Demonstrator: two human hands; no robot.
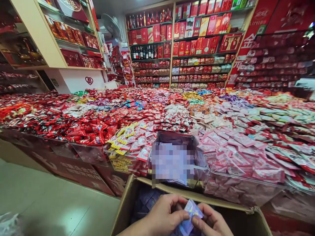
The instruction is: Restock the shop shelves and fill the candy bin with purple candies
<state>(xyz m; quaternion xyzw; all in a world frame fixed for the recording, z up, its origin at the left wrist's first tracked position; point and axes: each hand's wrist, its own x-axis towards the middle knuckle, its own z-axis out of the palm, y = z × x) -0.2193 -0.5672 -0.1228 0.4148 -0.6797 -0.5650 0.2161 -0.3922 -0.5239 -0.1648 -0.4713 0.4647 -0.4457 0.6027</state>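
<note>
Both hands are over an open cardboard box (246, 216) at the bottom of the view. My left hand (168, 211) pinches the left side of a small light-purple packet (193, 209) between thumb and fingers. On the packet's right side, my right hand (211, 219) grips it the same way. More dark-purple packets (147, 200) lie inside the box, partly hidden by my left hand. Just beyond the box stands a clear plastic bin (178, 137) with light-purple packets in it, their surface blurred by a pixelated patch.
Pink packets (236, 150) are heaped right of the bin, yellow and pink ones (134, 136) left of it. Red packets (86, 127) spread farther left. Shelves (172, 42) with bottles and red boxes stand behind. Green floor (49, 200) shows at lower left.
</note>
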